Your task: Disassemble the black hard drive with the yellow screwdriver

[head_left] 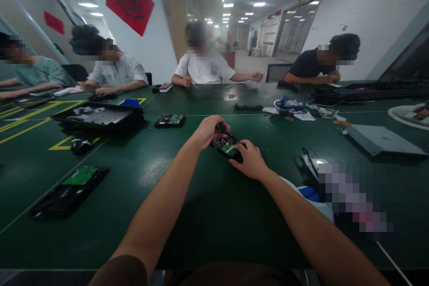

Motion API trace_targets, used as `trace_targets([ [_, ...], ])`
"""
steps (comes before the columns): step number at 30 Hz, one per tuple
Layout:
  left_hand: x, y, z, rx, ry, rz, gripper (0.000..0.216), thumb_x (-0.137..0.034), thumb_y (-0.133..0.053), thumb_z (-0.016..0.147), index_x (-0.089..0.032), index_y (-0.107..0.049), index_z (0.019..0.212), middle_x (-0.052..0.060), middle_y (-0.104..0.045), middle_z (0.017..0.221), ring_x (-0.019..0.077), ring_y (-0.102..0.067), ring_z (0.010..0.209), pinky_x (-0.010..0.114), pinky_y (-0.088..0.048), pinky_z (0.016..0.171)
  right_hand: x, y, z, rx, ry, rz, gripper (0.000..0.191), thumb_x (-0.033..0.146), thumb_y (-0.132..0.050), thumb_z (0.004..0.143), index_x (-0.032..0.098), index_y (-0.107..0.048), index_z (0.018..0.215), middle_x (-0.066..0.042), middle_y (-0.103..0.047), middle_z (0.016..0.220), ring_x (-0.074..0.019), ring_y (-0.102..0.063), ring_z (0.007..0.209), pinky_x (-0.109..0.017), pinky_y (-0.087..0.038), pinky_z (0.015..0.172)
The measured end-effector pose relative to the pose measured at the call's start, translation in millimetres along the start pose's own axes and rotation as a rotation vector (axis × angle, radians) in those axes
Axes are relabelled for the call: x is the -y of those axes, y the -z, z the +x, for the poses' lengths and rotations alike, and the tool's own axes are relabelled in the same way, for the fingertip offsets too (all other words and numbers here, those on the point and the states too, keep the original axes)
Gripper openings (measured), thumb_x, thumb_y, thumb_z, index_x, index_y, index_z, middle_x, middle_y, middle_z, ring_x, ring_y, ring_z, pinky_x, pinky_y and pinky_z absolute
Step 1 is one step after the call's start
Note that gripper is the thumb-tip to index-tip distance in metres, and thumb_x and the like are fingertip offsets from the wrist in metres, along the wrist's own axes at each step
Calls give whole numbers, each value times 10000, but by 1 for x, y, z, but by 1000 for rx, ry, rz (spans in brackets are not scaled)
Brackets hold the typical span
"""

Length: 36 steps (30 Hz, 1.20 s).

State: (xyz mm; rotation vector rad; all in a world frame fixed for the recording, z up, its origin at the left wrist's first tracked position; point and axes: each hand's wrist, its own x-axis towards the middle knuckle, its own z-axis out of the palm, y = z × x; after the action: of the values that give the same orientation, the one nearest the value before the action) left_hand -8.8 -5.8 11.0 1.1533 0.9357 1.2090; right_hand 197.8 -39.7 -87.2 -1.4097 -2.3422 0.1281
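Observation:
In the middle of the green table, an opened black electronic device (225,144) lies tilted, with a green circuit board and small parts showing inside. My left hand (210,130) is closed at its far end, thumb and fingers around a small dark part (220,128) whose kind I cannot make out. At the near right end, my right hand (250,159) grips the casing, fingers along the upper edge and thumb at the lower side. A similar black device with a green board (70,190) rests at the left, and a smaller one (170,120) sits farther back.
Left stands a black tray (97,118) with pieces in it. Toward the right are a grey metal box (384,140), a dark rod-shaped tool (248,107), a blue-and-white cable bundle (288,105) and a blurred-out object (351,196). Several people sit across the table (150,232).

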Motion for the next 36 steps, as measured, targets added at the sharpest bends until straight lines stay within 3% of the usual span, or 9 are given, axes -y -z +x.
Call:
trace_targets([
  [4,-4,-2,-2,-113,-129,264,196,-363,-643,773,-169,-669,771,51,-657,831,164,-607,782,234,-493,579,0,1,0,5,6,4,509,538,-661,886,291,-579,1324,-136,-437,1439,-357,-459,1309,-537,-389,1035],
  [7,-8,-5,-5,-126,-161,388,205,-368,-631,776,-171,-688,763,46,-648,828,162,-593,772,227,-478,558,0,2,0,7,4,8,507,538,-658,888,291,-578,1323,-134,-438,1441,-358,-456,1314,-542,-387,1042],
  [13,-4,-4,-3,0,-54,104,207,-368,-640,785,-173,-639,853,81,-694,834,194,-654,786,262,-505,571,1,2,-1,13,1,17,511,532,-659,888,293,-575,1331,-136,-435,1445,-366,-444,1327,-553,-383,1049],
  [16,-1,-1,-1,-3,-24,10,197,-355,-650,776,-175,-629,852,78,-692,829,195,-663,788,266,-507,578,1,1,-1,17,-9,19,520,534,-662,887,297,-571,1342,-133,-425,1459,-365,-436,1338,-562,-367,1069],
  [23,-2,0,-1,-27,-132,205,216,-352,-620,804,-162,-721,824,91,-682,917,183,-620,855,219,-458,539,-1,-3,-2,2,-1,22,527,533,-668,888,295,-568,1347,-134,-435,1453,-358,-416,1362,-564,-345,1091],
  [30,2,-2,0,66,-18,-27,215,-345,-670,806,-161,-625,908,109,-695,851,218,-670,823,282,-528,591,-2,-3,-2,-5,3,23,517,528,-667,890,292,-565,1339,-134,-434,1460,-356,-402,1376,-562,-349,1089],
  [36,-2,-2,-2,-55,-136,210,181,-335,-645,780,-164,-705,782,85,-670,919,180,-613,847,221,-471,553,-4,-2,-1,12,4,36,535,535,-672,883,296,-561,1348,-136,-424,1473,-362,-408,1370,-574,-360,1085],
])
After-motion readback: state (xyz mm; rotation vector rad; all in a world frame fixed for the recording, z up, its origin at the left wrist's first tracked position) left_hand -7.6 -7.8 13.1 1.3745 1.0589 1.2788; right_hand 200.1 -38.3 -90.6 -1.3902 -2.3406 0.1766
